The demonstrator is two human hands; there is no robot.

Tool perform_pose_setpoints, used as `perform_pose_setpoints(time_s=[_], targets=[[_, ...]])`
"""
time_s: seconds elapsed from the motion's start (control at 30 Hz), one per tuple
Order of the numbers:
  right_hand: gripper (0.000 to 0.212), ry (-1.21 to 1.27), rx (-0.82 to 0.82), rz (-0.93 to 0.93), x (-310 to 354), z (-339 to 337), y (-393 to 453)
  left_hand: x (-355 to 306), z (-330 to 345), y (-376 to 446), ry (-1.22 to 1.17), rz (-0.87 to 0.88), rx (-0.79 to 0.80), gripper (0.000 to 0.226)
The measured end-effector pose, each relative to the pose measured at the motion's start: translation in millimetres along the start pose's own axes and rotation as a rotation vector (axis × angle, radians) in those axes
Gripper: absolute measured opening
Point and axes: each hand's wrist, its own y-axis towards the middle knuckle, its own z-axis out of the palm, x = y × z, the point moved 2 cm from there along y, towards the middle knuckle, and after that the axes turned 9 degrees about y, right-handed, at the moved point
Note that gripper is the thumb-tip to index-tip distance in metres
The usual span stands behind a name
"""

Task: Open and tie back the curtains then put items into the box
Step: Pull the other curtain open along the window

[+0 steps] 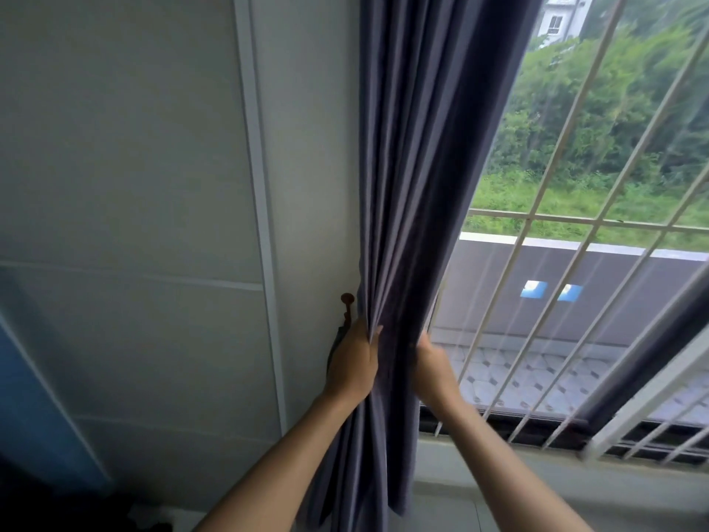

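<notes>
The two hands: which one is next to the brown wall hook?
The left hand, gripping the curtain on its wall side, just below the hook. The right hand is on the window side.

curtain (418, 186): gathered into a bunch, hangs between wall and window, in front of window's left edge
wall (134, 186): left of curtain
hook (347, 307): on wall, just left of curtain, right above left hand
left hand (353, 362): on curtain's left edge, thumb over the folds
right hand (433, 364): on curtain's right edge, fingers behind the fabric, near left hand, bunch between them
window bars (556, 224): right of curtain, behind it
window sill (498, 466): below bars, right of curtain's lower end
outside wall (575, 293): beyond bars
trees (614, 109): above and beyond outside wall
</notes>
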Motion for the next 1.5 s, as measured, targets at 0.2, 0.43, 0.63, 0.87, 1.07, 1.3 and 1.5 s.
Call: perform_pose_setpoints(time_s=[0.2,0.43,0.63,0.87,1.07,1.3,1.5], targets=[[0.072,-0.125,0.077,-0.122,2.8,39.1,-29.3,2.4,2.4,0.6,0.042,0.018,-0.021,0.068],[0.088,-0.13,0.054,-0.192,5.1,44.4,-41.4,8.5,6.6,4.9,-0.01,-0.001,0.005,0.083],[0.075,-0.141,0.05,-0.172,2.9,49.5,-44.4,-12.4,4.7,-7.5,-0.116,0.035,-0.016,0.05],[0.033,-0.249,0.162,-0.135,2.0,57.6,-37.6,-2.3,22.3,1.6,-0.039,0.071,0.028,0.075],[0.074,0.335,0.138,-0.132,-13.4,64.7,-37.0,-10.8,21.5,3.3,0.032,-0.04,-0.015,0.041],[0.078,-0.084,0.023,0.05,-23.8,59.8,-19.5,-26.2,22.2,-3.3,0.167,-0.087,-0.005,0.053],[0.045,-0.198,-0.042,-0.02,-48.4,66.2,-21.2,-27.3,28.1,2.9,0.369,-0.062,0.039,0.072]])
